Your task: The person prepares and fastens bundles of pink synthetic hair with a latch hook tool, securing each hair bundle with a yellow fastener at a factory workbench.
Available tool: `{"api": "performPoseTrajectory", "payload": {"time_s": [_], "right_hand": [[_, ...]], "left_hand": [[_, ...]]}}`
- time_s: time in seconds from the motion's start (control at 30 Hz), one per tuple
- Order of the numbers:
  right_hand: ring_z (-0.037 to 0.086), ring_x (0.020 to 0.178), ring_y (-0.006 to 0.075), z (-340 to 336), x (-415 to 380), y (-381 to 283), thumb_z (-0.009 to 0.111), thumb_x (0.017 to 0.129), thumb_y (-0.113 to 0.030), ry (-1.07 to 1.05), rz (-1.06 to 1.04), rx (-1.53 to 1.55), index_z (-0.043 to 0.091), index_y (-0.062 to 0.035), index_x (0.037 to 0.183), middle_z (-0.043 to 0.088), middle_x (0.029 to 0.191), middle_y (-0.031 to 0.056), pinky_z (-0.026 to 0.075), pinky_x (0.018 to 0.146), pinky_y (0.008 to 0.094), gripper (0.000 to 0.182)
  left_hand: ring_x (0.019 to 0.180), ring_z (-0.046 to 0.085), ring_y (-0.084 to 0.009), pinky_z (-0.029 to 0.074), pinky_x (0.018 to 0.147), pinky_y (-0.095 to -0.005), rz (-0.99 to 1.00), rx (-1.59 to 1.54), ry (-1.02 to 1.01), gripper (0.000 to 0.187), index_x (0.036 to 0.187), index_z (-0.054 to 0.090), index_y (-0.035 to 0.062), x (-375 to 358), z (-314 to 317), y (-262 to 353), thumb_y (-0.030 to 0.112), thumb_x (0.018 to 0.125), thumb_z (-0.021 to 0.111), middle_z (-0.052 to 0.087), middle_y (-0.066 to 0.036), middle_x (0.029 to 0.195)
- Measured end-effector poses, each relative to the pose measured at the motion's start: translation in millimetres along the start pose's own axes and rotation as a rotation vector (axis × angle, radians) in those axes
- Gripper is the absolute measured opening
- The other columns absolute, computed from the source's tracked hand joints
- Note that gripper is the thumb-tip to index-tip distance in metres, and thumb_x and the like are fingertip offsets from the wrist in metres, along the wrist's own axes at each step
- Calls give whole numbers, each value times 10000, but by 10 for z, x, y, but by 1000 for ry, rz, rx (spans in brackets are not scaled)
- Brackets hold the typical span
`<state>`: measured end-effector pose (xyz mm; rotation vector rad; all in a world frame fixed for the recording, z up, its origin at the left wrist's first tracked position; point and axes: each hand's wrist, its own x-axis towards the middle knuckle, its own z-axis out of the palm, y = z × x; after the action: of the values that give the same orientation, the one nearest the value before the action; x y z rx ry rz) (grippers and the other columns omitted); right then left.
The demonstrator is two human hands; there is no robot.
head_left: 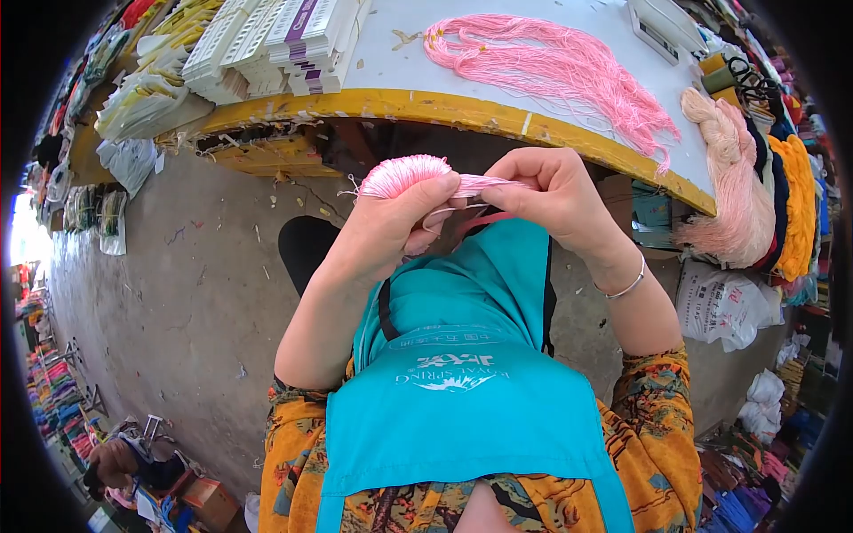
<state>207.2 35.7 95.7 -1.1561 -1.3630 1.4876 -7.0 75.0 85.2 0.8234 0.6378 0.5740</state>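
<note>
A bundle of pink thread (404, 174) is gripped in my left hand (393, 220), its looped end fanning out above the fingers. My right hand (553, 197) pinches the strands of the same thread between thumb and fingers, a short way to the right. The strands run taut between both hands, over my lap. On the table (400, 53) in front lies a larger hank of pink thread (551, 67), spread out with its loose ends near the yellow edge. My palms hide part of the held thread.
Stacks of white cards (302, 35) and a plastic bag of yellow items (147, 98) stand at the left. Peach skeins (733, 186) and orange skeins (793, 204) hang at the right. A white plastic bag (724, 302) sits below them. Another person (133, 462) is at lower left.
</note>
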Motion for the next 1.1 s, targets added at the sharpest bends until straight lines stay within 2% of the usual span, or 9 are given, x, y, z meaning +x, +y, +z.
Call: {"api": "performPoseTrajectory", "payload": {"time_s": [0.2,0.3,0.37,0.4,0.5,0.67,0.97,1.03,1.1], "right_hand": [[515,621,1,131,43,127,665,884,-116,131,-106,199,681,11,929,624,725,-24,407,522,169,135],[467,574,-2,121,9,104,655,883,-112,60,30,361,679,2,915,613,708,-27,350,482,166,121],[432,548,-3,120,6,129,664,875,-127,66,124,576,677,-8,900,602,695,-29,320,469,164,122],[432,548,-3,126,4,132,664,875,-127,67,126,576,677,-8,900,602,695,-29,320,469,164,122],[462,572,6,186,-5,125,660,873,-114,162,90,502,674,1,903,611,706,-22,358,488,175,120],[494,653,10,274,-6,198,648,866,-61,341,-129,124,664,32,864,615,727,-16,412,563,186,94],[469,633,11,274,-56,93,648,872,-61,302,-166,-132,643,25,817,579,667,-28,395,548,189,103],[477,629,12,256,-56,82,648,872,-61,289,-162,-167,641,24,813,587,661,-19,400,547,192,103],[485,626,14,257,-51,75,647,873,-60,274,-157,-202,640,22,810,594,655,-9,405,546,195,104]], "left_hand": [[435,333,-35,231,387,-211,-25,40,51,221,825,634,35,17,-14,-2,202,959,580,467,31,579],[476,370,-30,275,415,-206,55,124,117,191,867,643,18,60,1,-60,180,952,586,526,21,634],[552,443,-22,336,467,-199,324,217,276,160,923,650,10,87,120,-81,158,946,592,587,15,718],[637,497,-20,389,531,-187,285,219,248,137,980,655,5,43,25,-104,125,932,608,621,13,792],[644,514,-24,401,541,-182,321,196,215,133,994,658,9,-16,136,-128,117,927,620,615,18,770],[610,503,-27,395,524,-191,333,270,238,124,959,671,5,-1,170,-228,118,927,631,610,19,733],[602,501,-30,389,522,-191,274,266,223,136,952,679,-17,-11,182,-185,110,920,642,605,17,713],[761,621,-75,511,691,-224,225,295,216,147,984,682,-41,-25,156,-156,76,905,639,686,-46,850],[758,617,-73,505,682,-222,220,319,206,145,984,683,-38,-26,135,-137,74,902,639,686,-45,846]]}}
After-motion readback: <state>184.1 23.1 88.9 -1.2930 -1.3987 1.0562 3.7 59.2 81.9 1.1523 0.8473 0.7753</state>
